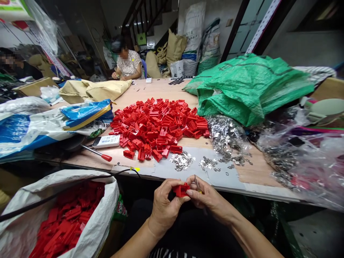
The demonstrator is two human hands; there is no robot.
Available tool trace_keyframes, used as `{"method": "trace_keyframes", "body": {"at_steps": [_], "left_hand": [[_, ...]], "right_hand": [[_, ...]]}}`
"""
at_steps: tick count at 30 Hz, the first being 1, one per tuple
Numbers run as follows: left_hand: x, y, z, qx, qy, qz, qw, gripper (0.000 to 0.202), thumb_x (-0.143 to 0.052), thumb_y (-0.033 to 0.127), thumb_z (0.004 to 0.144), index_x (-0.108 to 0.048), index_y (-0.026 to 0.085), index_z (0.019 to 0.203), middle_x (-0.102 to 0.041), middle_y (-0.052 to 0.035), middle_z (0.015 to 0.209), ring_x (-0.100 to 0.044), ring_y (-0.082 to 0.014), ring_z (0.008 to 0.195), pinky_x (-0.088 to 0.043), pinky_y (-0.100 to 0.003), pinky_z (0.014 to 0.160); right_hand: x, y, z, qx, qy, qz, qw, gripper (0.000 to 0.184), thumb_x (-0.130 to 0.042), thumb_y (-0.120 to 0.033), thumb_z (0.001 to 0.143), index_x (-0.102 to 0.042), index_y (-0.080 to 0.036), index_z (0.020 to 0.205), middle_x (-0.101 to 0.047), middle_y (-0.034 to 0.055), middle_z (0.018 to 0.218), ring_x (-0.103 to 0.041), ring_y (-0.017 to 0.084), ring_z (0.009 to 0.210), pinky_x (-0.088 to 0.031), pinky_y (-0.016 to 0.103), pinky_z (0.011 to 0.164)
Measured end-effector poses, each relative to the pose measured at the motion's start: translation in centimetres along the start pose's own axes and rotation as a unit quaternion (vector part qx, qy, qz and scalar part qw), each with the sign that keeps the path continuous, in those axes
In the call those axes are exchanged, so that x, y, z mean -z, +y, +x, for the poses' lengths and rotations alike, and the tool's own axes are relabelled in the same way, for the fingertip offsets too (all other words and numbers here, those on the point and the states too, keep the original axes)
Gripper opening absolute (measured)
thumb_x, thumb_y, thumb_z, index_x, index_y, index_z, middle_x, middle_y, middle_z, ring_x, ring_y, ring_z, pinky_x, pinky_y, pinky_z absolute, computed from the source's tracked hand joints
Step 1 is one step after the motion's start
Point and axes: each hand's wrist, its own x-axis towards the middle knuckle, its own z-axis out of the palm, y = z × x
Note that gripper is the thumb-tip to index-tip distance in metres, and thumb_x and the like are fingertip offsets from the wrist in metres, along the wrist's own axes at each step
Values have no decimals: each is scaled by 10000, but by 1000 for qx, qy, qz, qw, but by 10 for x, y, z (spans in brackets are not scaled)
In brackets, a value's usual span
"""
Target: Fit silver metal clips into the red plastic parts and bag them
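Note:
My left hand (164, 205) is closed around a small red plastic housing (181, 190), held just below the table's front edge. My right hand (208, 197) pinches a thin metal tool or clip (197, 183) and touches the same red piece from the right. A big heap of identical red plastic parts (158, 125) covers the table straight ahead. Small piles of shiny metal clips (182, 160) lie on the grey sheet right in front of my hands.
A white sack (67, 218) of red parts stands at lower left. A green woven bag (249, 86) lies at the right, clear plastic bags (303, 157) of metal pieces near it. A screwdriver (98, 153) and white device (106, 141) lie left. A person (127, 62) sits at the far end.

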Motion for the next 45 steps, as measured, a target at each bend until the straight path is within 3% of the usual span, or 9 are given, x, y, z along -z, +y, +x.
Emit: {"method": "trace_keyframes", "body": {"at_steps": [11,17,19,21,23,29,37,41,45], "left_hand": [[0,1,1,122,1,-254,959,291,-792,176,688,-651,190,942,-720,-39,936,-677,-179,879,-513,-271,825],[-5,-2,6,219,89,-438,867,329,-806,134,667,-622,172,936,-721,-13,857,-679,-114,780,-518,-206,764],[-3,-1,10,251,108,-498,823,303,-793,138,689,-619,164,936,-721,-20,845,-691,-122,790,-530,-224,787],[0,1,14,295,120,-549,773,223,-761,143,731,-628,143,911,-732,-53,858,-706,-155,834,-540,-290,856],[3,4,18,341,144,-584,722,89,-704,125,786,-640,116,848,-742,-85,843,-716,-182,840,-530,-374,927],[8,12,23,406,189,-623,641,207,-546,146,907,-674,54,773,-750,-139,789,-727,-218,833,-509,-446,981],[11,8,26,413,176,-639,625,245,-544,209,921,-684,67,780,-749,-118,774,-726,-190,821,-506,-423,993],[11,4,22,380,154,-620,669,54,-655,153,836,-657,100,826,-746,-98,813,-720,-198,841,-502,-439,983],[10,4,21,327,113,-569,746,276,-733,158,767,-618,170,1017,-726,-40,865,-707,-175,834,-507,-436,945]], "right_hand": [[-3,2,-1,15,-19,76,997,381,-750,-415,739,-469,-219,908,-321,-78,718,-263,44,537,-166,193,461],[11,-28,11,-6,0,-174,985,301,-575,-481,859,-488,-241,1019,-550,-34,757,-423,88,550,-299,208,501],[24,-44,20,50,133,-376,916,177,-536,-396,888,-553,-233,956,-611,-3,786,-533,141,654,-379,250,590],[38,-56,32,62,235,-566,788,95,-532,-280,879,-598,-231,928,-671,33,879,-601,197,793,-405,295,695],[51,-61,42,34,245,-679,691,105,-525,-241,878,-622,-217,909,-688,56,920,-620,219,837,-407,306,720],[64,-60,62,4,208,-749,629,82,-561,-258,851,-628,-211,849,-672,56,914,-621,213,837,-391,284,663],[66,-57,61,20,202,-723,660,52,-515,-213,846,-559,-220,872,-680,42,796,-614,199,713,-361,275,598],[56,-57,51,112,200,-588,776,100,-498,-247,856,-535,-225,946,-660,31,804,-596,188,711,-409,284,649],[28,-58,38,150,132,-428,881,162,-523,-365,878,-543,-221,806,-584,1,719,-531,163,674,-418,268,626]]}}
